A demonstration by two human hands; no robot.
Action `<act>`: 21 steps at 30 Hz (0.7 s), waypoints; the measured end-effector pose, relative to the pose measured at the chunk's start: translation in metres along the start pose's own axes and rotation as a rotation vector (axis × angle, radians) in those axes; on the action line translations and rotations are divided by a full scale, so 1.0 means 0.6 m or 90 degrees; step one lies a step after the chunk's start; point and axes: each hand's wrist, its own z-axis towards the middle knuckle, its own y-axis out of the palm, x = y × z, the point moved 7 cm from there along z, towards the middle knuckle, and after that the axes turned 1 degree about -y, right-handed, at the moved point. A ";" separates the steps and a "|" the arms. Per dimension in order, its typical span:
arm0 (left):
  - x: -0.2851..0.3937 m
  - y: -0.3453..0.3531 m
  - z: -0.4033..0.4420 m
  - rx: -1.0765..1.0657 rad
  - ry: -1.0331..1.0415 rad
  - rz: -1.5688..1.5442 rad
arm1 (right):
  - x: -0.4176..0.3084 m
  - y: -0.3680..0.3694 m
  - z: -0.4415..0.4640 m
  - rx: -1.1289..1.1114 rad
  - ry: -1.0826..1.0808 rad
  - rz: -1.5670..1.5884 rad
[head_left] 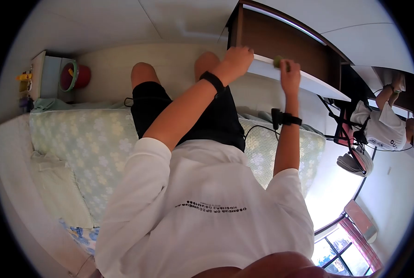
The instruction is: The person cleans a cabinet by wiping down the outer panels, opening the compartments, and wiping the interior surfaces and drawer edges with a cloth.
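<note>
My left hand (237,61) is closed, its curled fingers against the left end of a pulled-out drawer's white front edge (304,79). Inside, the drawer (285,34) is dark brown. Over the same white edge, my right hand (290,74) is closed around a small olive-green piece (277,62), blurred and too small to name its kind. Black bands circle both wrists, and the right one (286,118) carries a small block.
I sit on a bed with a floral green cover (100,148). A dark red bin (79,77) stands by a small cabinet (51,69) at left. Thin black cables (262,127) run beside me. To the right, a mirror (378,74) reflects a person near a cap (353,164).
</note>
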 end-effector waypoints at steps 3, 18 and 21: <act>0.010 -0.005 -0.009 0.038 0.005 0.007 | -0.018 0.022 -0.019 -0.063 -0.093 -0.063; 0.023 0.001 -0.059 0.041 0.054 -0.056 | 0.113 -0.036 -0.027 -0.089 0.079 -0.365; 0.021 0.000 -0.067 -0.049 0.032 -0.093 | -0.004 0.006 -0.079 -0.058 -0.022 -0.270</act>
